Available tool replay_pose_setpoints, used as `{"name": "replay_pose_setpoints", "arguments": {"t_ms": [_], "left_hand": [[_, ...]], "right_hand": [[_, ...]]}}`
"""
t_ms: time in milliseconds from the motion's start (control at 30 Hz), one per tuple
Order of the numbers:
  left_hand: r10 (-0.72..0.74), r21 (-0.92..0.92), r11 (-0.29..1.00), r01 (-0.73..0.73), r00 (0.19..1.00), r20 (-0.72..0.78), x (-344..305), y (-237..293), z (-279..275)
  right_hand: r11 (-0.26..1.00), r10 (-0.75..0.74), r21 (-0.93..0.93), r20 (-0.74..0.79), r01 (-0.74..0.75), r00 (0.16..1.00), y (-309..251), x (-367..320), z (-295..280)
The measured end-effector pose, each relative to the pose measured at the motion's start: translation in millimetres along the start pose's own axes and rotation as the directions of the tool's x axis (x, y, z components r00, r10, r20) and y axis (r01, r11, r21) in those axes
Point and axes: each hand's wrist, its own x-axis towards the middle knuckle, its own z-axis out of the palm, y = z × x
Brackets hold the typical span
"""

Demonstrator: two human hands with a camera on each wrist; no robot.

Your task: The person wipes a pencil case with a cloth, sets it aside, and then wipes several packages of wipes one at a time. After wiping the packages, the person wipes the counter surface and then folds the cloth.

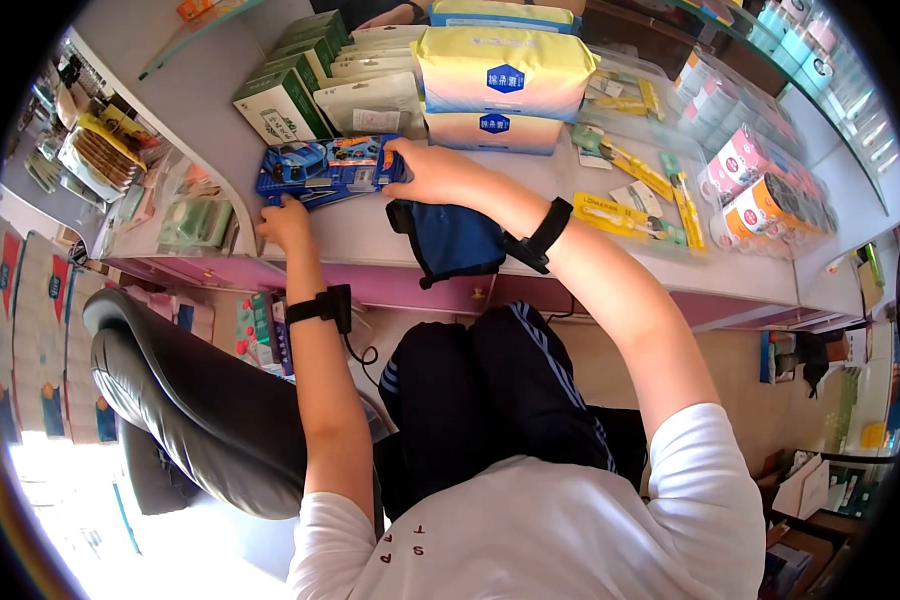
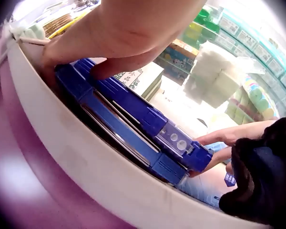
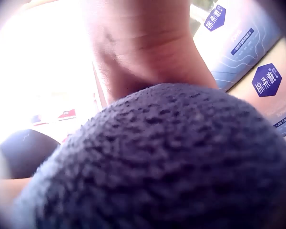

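Two blue plastic pencil cases [image 1: 332,165], the upper one printed with cars, lie stacked near the front edge of the white counter [image 1: 350,235]. In the left wrist view the upper case [image 2: 128,102] has a clear window near one end, and the lower case [image 2: 119,126] sits under it. My left hand [image 1: 290,226] grips the stack's left end, its thumb over the upper case. At the opposite end my right hand [image 1: 435,172] holds the case between thumb and fingers. A dark blue cloth [image 1: 452,240] hangs at my right wrist and fills much of the right wrist view.
Behind the cases stand green-and-white boxes [image 1: 282,105] and white packets [image 1: 372,105]. Yellow-and-pink tissue packs [image 1: 505,75] are stacked behind my right hand. Yellow toothbrush packages [image 1: 620,215] and round tubs [image 1: 765,210] lie to the right. A black chair [image 1: 200,390] stands at the left.
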Motion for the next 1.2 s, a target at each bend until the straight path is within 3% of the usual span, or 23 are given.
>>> {"name": "replay_pose_setpoints", "arguments": {"t_ms": [67,100,200,267,300,367,400,433,633,733,800,867,900,933,967,1000,1033,1067,1133,1167,1200], "left_hand": [[0.194,0.349,0.922,-0.168,0.98,-0.041,2.2,-7.1,-5.1],[0.198,0.349,0.921,-0.171,0.979,-0.042,-3.8,-5.6,-8.8],[0.103,0.206,0.975,-0.078,0.988,-0.112,-8.9,-14.8,-8.1],[0.236,-0.197,0.948,-0.249,0.968,-0.088,18.7,-65.7,9.3],[0.235,-0.191,0.95,-0.248,0.968,-0.089,4.7,-52.5,-0.4],[0.08,-0.661,0.749,0.041,0.985,0.152,-42.4,-1.2,-28.8],[0.08,-0.661,0.75,0.04,0.985,0.151,-43.5,3.0,-29.0],[0.066,-0.674,0.737,0.056,0.986,0.154,-44.6,8.1,-27.7],[0.044,-0.613,0.789,0.035,0.993,0.114,-40.9,28.4,-14.2],[0.031,-0.598,0.799,0.066,0.988,0.15,-31.2,25.2,-11.9],[0.054,-0.493,0.869,0.043,0.982,0.182,-24.9,15.0,-16.0],[0.123,-0.464,0.885,0.02,0.954,0.275,-21.1,-2.2,-19.8],[0.196,-0.446,0.887,-0.118,0.972,0.131,-38.9,0.1,-22.7],[0.267,-0.407,0.879,-0.249,0.964,-0.014,-60.4,3.8,-26.8],[0.266,-0.407,0.88,-0.245,0.964,-0.005,-86.2,11.5,-34.0],[0.408,-0.383,0.847,-0.368,0.913,0.025,-115.8,25.0,-42.3],[0.538,-0.365,0.795,-0.484,0.841,0.057,-140.6,38.6,-46.5],[0.537,-0.365,0.797,-0.482,0.841,0.062,-159.8,49.9,-47.5],[0.793,-0.194,0.607,-0.77,0.571,0.214,-186.1,69.2,-46.8],[0.866,-0.243,0.498,-0.832,0.468,0.176,-189.2,76.9,-40.2],[0.869,-0.246,0.494,-0.834,0.463,0.177,-193.0,88.1,-37.1]], "right_hand": [[0.998,0.044,-0.037,-0.012,-0.044,0.999,-7.0,-1.8,-0.5],[0.993,0.085,-0.077,-0.024,-0.087,0.996,-10.0,-1.2,-1.5],[0.982,0.082,-0.167,-0.061,-0.091,0.995,-0.4,10.9,4.3],[0.987,0.059,-0.144,-0.062,-0.067,0.996,7.1,19.8,3.2],[0.992,0.037,-0.121,-0.061,-0.044,0.997,10.4,23.1,4.9],[0.996,0.087,-0.027,-0.069,-0.089,0.994,16.5,27.4,13.9],[0.989,0.14,0.061,-0.078,-0.135,0.987,15.7,28.1,13.8],[0.989,0.098,0.118,-0.04,-0.093,0.994,18.3,26.6,9.9],[0.994,0.061,0.088,0.039,-0.064,0.997,9.6,12.8,11.3],[0.985,0.148,0.078,0.071,-0.154,0.986,-7.9,-2.7,7.2],[0.986,0.095,0.14,0.009,-0.096,0.995,-3.4,-12.3,3.5],[0.987,0.156,0.02,-0.259,-0.157,0.953,-14.1,-24.8,-12.4],[0.986,0.166,0.019,-0.267,-0.167,0.949,-21.5,-33.8,-22.2],[0.988,0.149,0.027,-0.406,-0.151,0.902,-30.4,-45.8,-32.5],[0.991,0.13,0.032,-0.534,-0.134,0.835,-35.3,-57.9,-36.7],[0.989,0.136,0.032,-0.535,-0.142,0.834,-32.6,-69.9,-30.6],[0.973,0.025,-0.182,-0.536,-0.144,0.844,-23.8,-82.2,-17.1],[0.911,-0.084,-0.387,-0.511,-0.142,0.855,-11.8,-92.7,-1.3],[0.882,0.062,-0.447,-0.212,-0.153,0.975,16.0,-104.9,31.0],[0.899,0.04,-0.412,-0.258,-0.148,0.965,21.4,-106.4,41.0],[0.915,0.019,-0.378,-0.306,-0.14,0.952,24.5,-107.9,45.8]]}}
